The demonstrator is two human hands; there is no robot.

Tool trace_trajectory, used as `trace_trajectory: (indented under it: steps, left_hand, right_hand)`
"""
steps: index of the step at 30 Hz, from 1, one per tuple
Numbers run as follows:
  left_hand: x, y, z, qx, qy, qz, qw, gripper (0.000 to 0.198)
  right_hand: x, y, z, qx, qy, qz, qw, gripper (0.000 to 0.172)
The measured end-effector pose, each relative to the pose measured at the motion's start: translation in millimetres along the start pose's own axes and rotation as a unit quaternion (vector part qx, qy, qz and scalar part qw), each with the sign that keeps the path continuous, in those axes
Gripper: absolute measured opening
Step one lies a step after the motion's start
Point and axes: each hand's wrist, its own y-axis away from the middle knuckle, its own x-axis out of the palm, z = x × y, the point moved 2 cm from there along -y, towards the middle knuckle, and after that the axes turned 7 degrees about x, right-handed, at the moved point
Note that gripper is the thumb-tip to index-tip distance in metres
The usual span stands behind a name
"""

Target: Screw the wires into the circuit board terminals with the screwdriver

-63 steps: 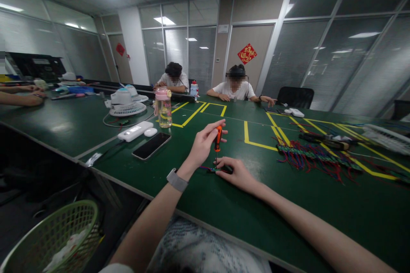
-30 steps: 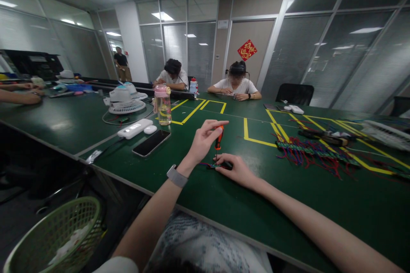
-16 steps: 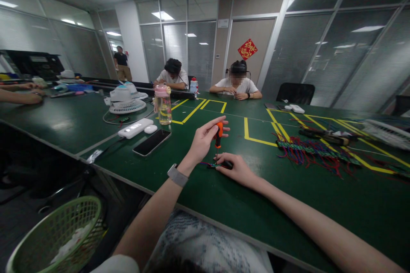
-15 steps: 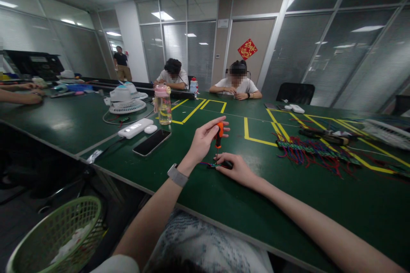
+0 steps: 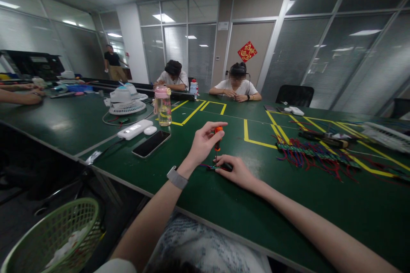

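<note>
My left hand (image 5: 204, 140) grips the orange and black handle of a screwdriver (image 5: 218, 141), with thumb and fingers closed around it. The screwdriver stands nearly upright, its thin shaft pointing down at a small green circuit board (image 5: 214, 167) with coloured wires, flat on the green table. My right hand (image 5: 236, 170) rests on the table, its thumb and fingertips pinching the board's right side close to the screwdriver tip. A black piece (image 5: 227, 166) shows beneath the right fingers; its kind is unclear.
Left of my hands lie a phone (image 5: 151, 143), a white power strip (image 5: 135, 129) and a pink-lidded bottle (image 5: 163, 106). White fans (image 5: 125, 101) stand behind. To the right is a row of wired boards (image 5: 314, 153). Two people sit opposite. A green basket (image 5: 60, 230) stands below the table edge.
My left fingers have turned on the screwdriver handle, the thumb now lying across it. My right hand stays at the board. The standing person in the background has shifted left.
</note>
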Motion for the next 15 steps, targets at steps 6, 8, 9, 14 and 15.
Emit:
trace_trajectory:
  steps: [6, 8, 9, 14, 15]
  left_hand:
    - [1.5, 0.3, 2.0, -0.009, 0.075, 0.031, 0.997, 0.033]
    - [2.5, 0.6, 2.6, -0.019, 0.099, 0.032, 0.994, 0.035]
    - [2.6, 0.6, 2.7, -0.019, 0.099, 0.027, 0.995, 0.035]
    - [2.0, 0.3, 4.5, -0.022, 0.110, 0.032, 0.993, 0.034]
    - [2.0, 0.3, 5.2, -0.024, 0.114, 0.036, 0.992, 0.035]
  right_hand:
    - [0.3, 0.1, 0.2, -0.004, -0.001, 0.000, 1.000, 0.002]
    - [0.0, 0.2, 0.7, -0.001, -0.003, 0.001, 1.000, 0.002]
    - [0.0, 0.3, 0.9, 0.000, -0.004, 0.001, 1.000, 0.002]
    - [0.9, -0.4, -1.1, -0.005, -0.005, -0.002, 1.000, 0.002]
    - [1.2, -0.6, -1.8, -0.008, -0.004, -0.004, 1.000, 0.002]
